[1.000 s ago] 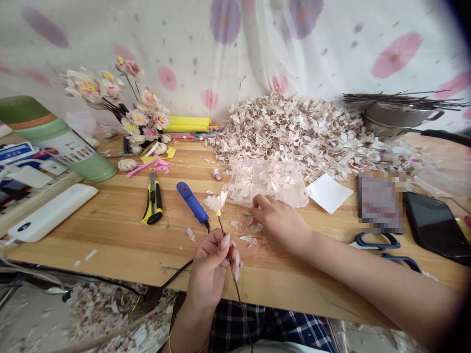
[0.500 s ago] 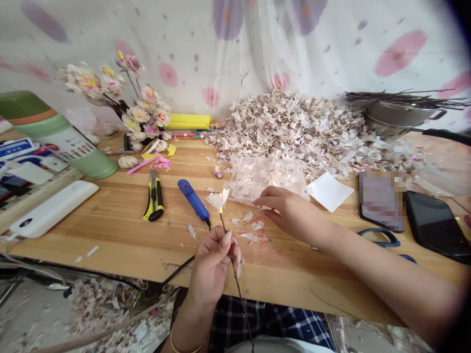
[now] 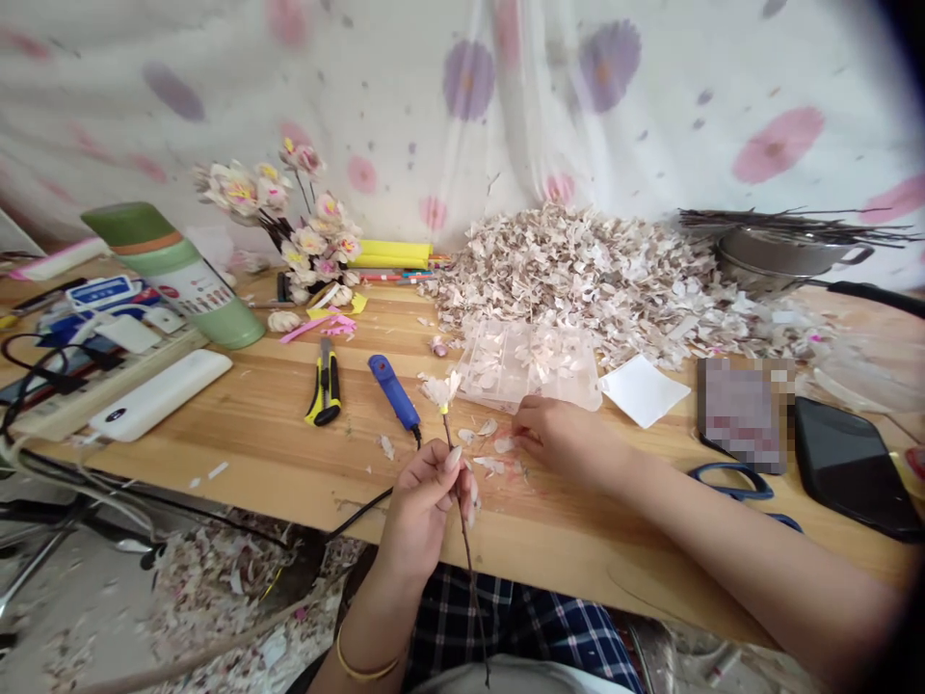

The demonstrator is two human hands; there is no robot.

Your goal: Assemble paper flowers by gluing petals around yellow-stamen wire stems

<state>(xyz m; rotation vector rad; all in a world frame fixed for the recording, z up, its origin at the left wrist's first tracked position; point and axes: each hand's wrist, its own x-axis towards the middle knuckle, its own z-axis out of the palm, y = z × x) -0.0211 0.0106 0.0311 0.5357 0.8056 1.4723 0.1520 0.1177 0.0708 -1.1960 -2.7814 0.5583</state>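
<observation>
My left hand (image 3: 428,496) is closed round a thin brown twig (image 3: 466,549) that carries a small pale flower (image 3: 441,390) at its top. It holds the twig upright over the front edge of the wooden table (image 3: 238,434). My right hand (image 3: 560,439) rests on the table among loose petals (image 3: 489,465), fingers curled and pinched at one of them. It lies just in front of a clear plastic tray (image 3: 531,364) with petals in it. A blue glue gun (image 3: 394,392) lies left of the flower.
A big heap of pale petals (image 3: 599,275) fills the back. A yellow utility knife (image 3: 325,382), a green flask (image 3: 177,275), a flower bunch (image 3: 289,226), a white power bank (image 3: 159,393), scissors (image 3: 737,482), a black phone (image 3: 849,467) and a pot of twigs (image 3: 787,241) also stand about.
My right hand has drawn back from the tray's edge down to the loose petals. The camera has shifted, so everything sits a little further right and lower.
</observation>
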